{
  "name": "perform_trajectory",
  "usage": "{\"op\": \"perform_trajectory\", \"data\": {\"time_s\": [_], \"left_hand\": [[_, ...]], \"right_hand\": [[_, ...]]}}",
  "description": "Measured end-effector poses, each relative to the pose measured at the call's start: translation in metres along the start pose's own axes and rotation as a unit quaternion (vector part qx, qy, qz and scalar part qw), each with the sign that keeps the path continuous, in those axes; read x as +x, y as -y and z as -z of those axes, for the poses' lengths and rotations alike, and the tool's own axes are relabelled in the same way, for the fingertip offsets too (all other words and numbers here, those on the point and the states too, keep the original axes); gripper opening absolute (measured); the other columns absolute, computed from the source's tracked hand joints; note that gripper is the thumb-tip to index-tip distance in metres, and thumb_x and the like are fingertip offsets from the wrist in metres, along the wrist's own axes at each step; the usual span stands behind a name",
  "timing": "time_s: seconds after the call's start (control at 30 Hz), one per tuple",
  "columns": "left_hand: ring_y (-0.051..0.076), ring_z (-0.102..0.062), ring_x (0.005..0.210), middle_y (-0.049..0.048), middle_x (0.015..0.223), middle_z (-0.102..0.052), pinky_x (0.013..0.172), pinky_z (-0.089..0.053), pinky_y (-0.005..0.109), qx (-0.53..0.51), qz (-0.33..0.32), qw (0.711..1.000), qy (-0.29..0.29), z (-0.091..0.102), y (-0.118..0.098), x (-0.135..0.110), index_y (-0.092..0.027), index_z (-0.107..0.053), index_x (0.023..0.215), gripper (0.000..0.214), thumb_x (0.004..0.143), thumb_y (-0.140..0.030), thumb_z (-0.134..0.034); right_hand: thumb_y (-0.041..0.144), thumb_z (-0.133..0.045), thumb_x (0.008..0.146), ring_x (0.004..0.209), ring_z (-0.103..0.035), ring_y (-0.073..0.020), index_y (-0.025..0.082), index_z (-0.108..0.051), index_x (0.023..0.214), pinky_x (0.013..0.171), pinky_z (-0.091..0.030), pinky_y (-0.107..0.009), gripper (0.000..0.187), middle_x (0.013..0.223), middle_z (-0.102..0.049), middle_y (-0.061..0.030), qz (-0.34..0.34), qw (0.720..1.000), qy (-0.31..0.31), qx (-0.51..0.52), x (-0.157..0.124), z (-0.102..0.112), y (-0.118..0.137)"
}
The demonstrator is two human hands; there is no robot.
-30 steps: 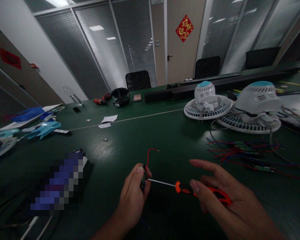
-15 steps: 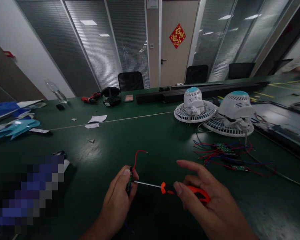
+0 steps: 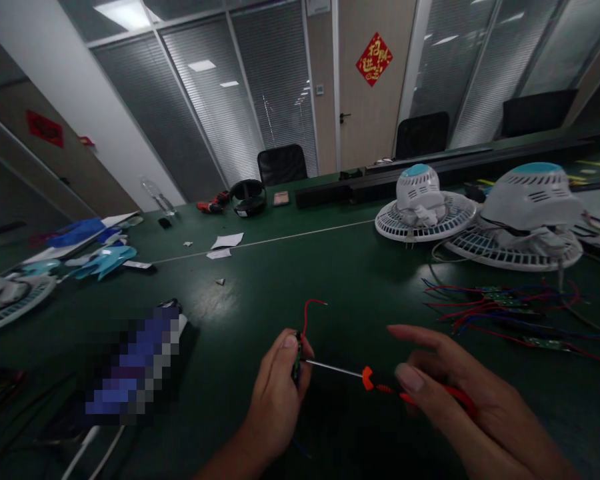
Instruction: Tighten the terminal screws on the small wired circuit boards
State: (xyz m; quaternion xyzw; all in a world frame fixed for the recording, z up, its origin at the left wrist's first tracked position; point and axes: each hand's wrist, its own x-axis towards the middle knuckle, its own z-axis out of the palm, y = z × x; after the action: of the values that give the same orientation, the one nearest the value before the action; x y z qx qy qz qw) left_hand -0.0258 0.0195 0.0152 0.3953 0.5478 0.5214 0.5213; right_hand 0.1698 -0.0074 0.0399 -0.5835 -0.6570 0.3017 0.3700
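My left hand (image 3: 276,397) pinches a small green circuit board (image 3: 297,357) upright, with a red wire (image 3: 310,310) curling up from it. My right hand (image 3: 460,400) grips the orange-and-black handle of a screwdriver (image 3: 380,381); the index finger stretches forward above it. The thin metal shaft runs left and its tip touches the board between my left thumb and fingers. Both hands hover low over the dark green table (image 3: 330,267).
Two white fan bodies (image 3: 423,200) (image 3: 525,213) lie on their grilles at the right. A tangle of red and blue wires with small boards (image 3: 500,307) lies right of my hands. Blue fan blades (image 3: 103,260), paper scraps (image 3: 223,243) and a blurred-out patch (image 3: 135,367) sit left.
The hands keep the same hold, screwdriver tip against the board. Only the head view swung right and then back left.
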Motion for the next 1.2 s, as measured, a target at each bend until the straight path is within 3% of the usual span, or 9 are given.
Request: {"op": "perform_trajectory", "data": {"time_s": [0.07, 0.23, 0.43, 0.9, 1.2], "left_hand": [[0.010, -0.043, 0.051, -0.0019, 0.060, -0.047, 0.045, -0.037, 0.017, 0.006, 0.001, 1.000, 0.003, -0.0008, -0.0004, 0.0001, -0.017, -0.056, 0.064, 0.029, 0.080, -0.038, -0.045], [0.008, -0.040, 0.048, -0.0031, 0.061, -0.047, 0.043, -0.035, 0.016, -0.015, 0.019, 1.000, 0.008, -0.0022, 0.0000, 0.0012, -0.017, -0.054, 0.065, 0.030, 0.079, -0.044, -0.046], [0.009, -0.043, 0.053, -0.0026, 0.063, -0.048, 0.047, -0.038, 0.016, -0.043, 0.023, 0.999, 0.013, -0.0017, 0.0014, 0.0004, -0.018, -0.055, 0.064, 0.029, 0.079, -0.042, -0.048], [0.008, -0.040, 0.048, -0.0041, 0.059, -0.045, 0.043, -0.035, 0.015, -0.017, 0.019, 1.000, 0.009, -0.0019, 0.0005, 0.0002, -0.018, -0.054, 0.064, 0.029, 0.080, -0.041, -0.045], [0.012, -0.045, 0.052, 0.0007, 0.061, -0.049, 0.045, -0.040, 0.020, -0.013, -0.010, 1.000, -0.007, -0.0011, 0.0021, 0.0025, -0.018, -0.056, 0.062, 0.022, 0.076, -0.034, -0.047]], "right_hand": [[0.049, -0.036, 0.085, 0.058, -0.065, -0.0145, 0.027, -0.051, 0.116, 0.049, -0.050, -0.023, 0.041, 0.070, -0.067, 0.0006, -0.018, 1.000, -0.002, -0.005, -0.0004, -0.0001, -0.0018], [0.050, -0.032, 0.086, 0.036, -0.056, -0.0131, 0.022, -0.053, 0.118, 0.034, -0.042, -0.021, 0.047, 0.041, -0.055, 0.0049, -0.027, 0.999, 0.021, -0.036, 0.0008, 0.0000, -0.0026], [0.045, -0.042, 0.084, 0.048, -0.062, -0.0126, 0.025, -0.049, 0.117, 0.045, -0.049, -0.022, 0.039, 0.064, -0.067, 0.0022, 0.023, 0.998, -0.003, -0.051, 0.0019, 0.0007, -0.0066], [0.043, -0.048, 0.082, 0.064, -0.069, -0.0186, 0.025, -0.051, 0.111, 0.044, -0.050, -0.022, 0.035, 0.077, -0.072, -0.0032, 0.047, 0.998, -0.026, -0.046, 0.0024, 0.0006, -0.0065], [0.043, -0.050, 0.080, 0.059, -0.068, -0.0176, 0.023, -0.053, 0.109, 0.041, -0.049, -0.021, 0.036, 0.072, -0.072, -0.0018, 0.058, 0.997, -0.036, -0.034, 0.0027, 0.0012, -0.0039]]}}
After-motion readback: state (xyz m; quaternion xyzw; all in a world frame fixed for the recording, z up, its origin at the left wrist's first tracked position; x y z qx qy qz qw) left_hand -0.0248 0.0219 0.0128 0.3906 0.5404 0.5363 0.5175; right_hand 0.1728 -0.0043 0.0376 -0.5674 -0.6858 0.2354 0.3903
